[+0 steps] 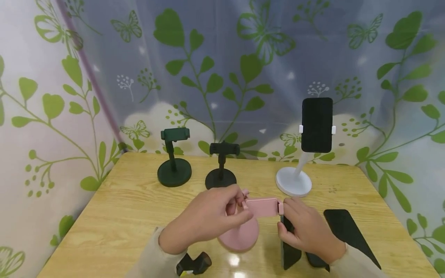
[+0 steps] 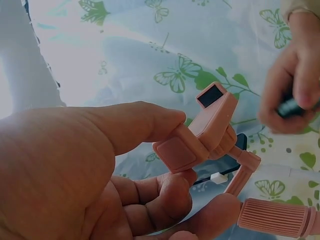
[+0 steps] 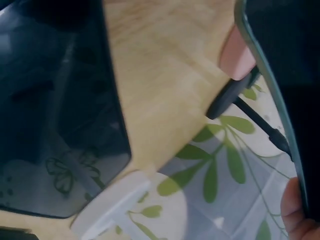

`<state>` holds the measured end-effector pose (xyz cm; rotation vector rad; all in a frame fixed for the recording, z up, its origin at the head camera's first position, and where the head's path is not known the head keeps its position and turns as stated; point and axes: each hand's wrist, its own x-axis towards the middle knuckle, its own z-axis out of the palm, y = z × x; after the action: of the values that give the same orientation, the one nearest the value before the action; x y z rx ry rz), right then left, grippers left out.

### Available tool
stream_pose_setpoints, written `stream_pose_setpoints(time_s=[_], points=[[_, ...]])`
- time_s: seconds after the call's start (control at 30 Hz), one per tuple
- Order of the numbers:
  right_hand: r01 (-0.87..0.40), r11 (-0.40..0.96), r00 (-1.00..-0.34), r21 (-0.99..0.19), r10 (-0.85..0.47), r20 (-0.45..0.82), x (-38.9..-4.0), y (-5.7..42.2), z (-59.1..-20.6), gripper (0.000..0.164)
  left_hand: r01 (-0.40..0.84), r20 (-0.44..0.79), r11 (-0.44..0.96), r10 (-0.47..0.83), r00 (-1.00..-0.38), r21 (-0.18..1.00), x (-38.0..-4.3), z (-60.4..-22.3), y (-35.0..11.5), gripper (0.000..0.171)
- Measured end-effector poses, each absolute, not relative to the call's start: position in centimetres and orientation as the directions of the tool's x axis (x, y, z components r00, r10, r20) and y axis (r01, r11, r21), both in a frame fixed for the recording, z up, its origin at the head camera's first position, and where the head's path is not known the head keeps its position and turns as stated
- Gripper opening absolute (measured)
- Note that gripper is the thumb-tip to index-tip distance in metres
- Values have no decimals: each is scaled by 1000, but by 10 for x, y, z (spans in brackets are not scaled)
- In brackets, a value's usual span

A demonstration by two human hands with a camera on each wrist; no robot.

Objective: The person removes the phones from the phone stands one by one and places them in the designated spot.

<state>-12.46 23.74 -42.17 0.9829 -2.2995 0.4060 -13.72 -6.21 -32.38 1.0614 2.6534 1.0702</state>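
A pink phone stand (image 1: 262, 207) stands on the wooden table, its round base (image 1: 240, 235) partly behind my left hand (image 1: 208, 216). The left hand pinches the left end of its holder between thumb and fingers, and the left wrist view shows the thumb and fingers around the pink clip (image 2: 177, 152). Beside the holder's right end is my right hand (image 1: 307, 227), which grips a dark phone (image 1: 290, 247) hanging below it, edge toward me. In the right wrist view the phone (image 3: 295, 75) fills the right side, fingertips at its lower edge.
A white stand (image 1: 293, 181) at the back right carries an upright phone (image 1: 317, 125). Farther left stand a black stand (image 1: 221, 179) and a dark green stand (image 1: 174, 172). A black phone (image 1: 351, 235) lies right of my right hand. A black object (image 1: 194, 264) lies near my left sleeve.
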Motion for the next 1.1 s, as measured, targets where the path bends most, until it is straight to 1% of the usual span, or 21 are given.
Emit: stream_pose_setpoints(time_s=[0.1,0.17,0.33,0.47,0.63,0.73,0.87,1.1], points=[[-712,700,-603,-59,-566,563,-129,239,-429,31,575,167,513,637,-753,637,-137,-324,-62,17],[-694,716,-635,-71,-563,528,-133,239,-433,38,579,170,515,637,-752,632,-138,-323,-62,19],[-621,779,-738,-90,-542,403,-139,237,-440,33,588,178,512,640,-747,627,-138,-324,-62,20],[-578,811,-784,-98,-517,345,-142,234,-444,30,580,166,511,643,-748,635,-138,-323,-62,19],[-489,849,-859,-201,-427,283,-147,230,-447,21,571,155,515,641,-752,639,-138,-323,-62,16],[-426,874,-899,-234,-379,220,-149,228,-451,24,570,153,520,640,-753,636,-138,-323,-63,16],[-361,900,-931,-243,-332,152,-151,226,-457,35,576,159,532,635,-756,621,-138,-324,-63,16],[-321,922,-944,-215,-294,151,-154,224,-461,37,586,171,535,632,-756,609,-138,-324,-63,16]])
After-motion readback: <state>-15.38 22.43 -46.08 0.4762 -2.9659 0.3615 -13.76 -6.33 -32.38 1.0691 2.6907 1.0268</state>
